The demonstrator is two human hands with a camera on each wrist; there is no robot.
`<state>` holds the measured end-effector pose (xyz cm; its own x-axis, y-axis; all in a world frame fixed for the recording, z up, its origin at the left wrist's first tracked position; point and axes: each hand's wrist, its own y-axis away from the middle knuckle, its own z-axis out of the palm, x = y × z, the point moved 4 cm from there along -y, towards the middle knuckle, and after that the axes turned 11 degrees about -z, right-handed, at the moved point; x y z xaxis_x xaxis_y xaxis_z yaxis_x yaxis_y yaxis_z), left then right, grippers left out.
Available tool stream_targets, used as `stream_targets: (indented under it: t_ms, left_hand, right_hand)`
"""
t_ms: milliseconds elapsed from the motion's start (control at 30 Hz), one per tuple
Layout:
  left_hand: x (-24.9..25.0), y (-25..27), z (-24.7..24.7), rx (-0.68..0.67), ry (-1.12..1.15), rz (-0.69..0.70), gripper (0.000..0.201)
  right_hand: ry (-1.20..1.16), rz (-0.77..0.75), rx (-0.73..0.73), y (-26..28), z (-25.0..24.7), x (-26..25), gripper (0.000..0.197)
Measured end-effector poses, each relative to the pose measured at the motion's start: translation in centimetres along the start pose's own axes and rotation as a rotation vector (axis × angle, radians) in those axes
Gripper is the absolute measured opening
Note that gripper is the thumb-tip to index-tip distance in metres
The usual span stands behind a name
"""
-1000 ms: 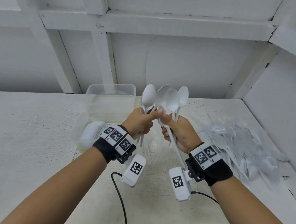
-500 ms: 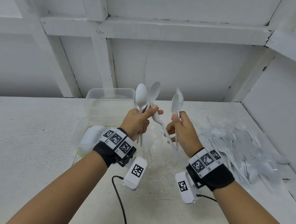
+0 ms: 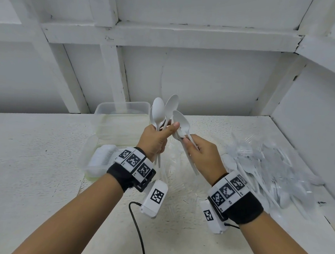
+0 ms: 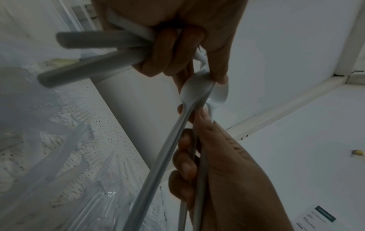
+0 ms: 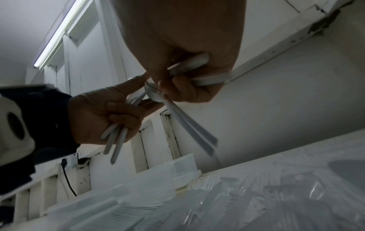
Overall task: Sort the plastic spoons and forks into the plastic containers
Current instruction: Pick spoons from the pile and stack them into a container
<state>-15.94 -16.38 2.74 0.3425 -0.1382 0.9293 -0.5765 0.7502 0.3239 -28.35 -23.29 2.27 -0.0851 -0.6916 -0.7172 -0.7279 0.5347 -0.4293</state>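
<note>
Far left on the white table (image 3: 31, 157), a clear tub (image 3: 122, 111) and a lower tray w/ stacked white cutlery (image 3: 103, 158), prob. already sorted. Left hand (image 3: 154, 140) is clamped round a few spoon handles (image 3: 158, 112), bowls up, likely so they nest into one bundle. Right hand (image 3: 202, 155) pinches two more spoons (image 3: 180, 122), bowls touching the left thumb, apparently passing them over. Far right: loose heap of thin, glossy see-through forks and spoons (image 3: 274, 168), unsorted.
</note>
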Motion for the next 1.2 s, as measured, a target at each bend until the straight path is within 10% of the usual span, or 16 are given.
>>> stream_targets:
  t_ms: [1200]
  left_hand:
    - [0.2, 0.6, -0.4, 0.08, -0.048, 0.028, 0.024]
  right_hand:
    - [-0.097, 0.061, -0.128, 1.3, 0.8, -1.3, 0.04]
